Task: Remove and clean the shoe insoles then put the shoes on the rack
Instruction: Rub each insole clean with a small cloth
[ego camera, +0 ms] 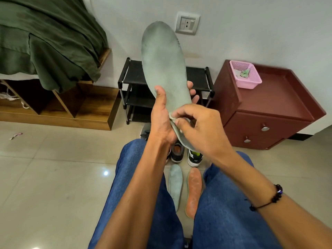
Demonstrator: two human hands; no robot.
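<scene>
The left hand (162, 112) holds a grey-green insole (164, 67) upright in front of the black shoe rack (195, 76), thumb pressed on the near face and fingertips curled round the far edge, where only their tips show. The insole's toe end rises past the wall socket (187, 23); its heel end runs down behind both hands and is partly covered. The right hand (199, 128) has its fingers bent at the insole's lower part and pinches a small pale scrap there, a cloth or wipe; too little of it shows to tell which.

Behind the hands and wrists, shoes (177, 151) stand on the tiled floor (53, 177) in front of the rack. Only parts of them are visible: one dark shoe with an orange lining, one white and black shoe with a green inside, and a grey one further back, mostly blocked by the left wrist. Two more insoles lie on the floor between the knees in blue jeans (224, 212): a grey-green one (175, 184) and, just beside it, an orange one (194, 191) whose lower end is cut off by the right leg.

To the right of the rack stands a dark red cabinet (269, 108), with a pink basket (245, 74) on top holding something greenish that is hard to make out. At left, a green blanket (50, 40) hangs over a wooden bed frame (80, 108).
</scene>
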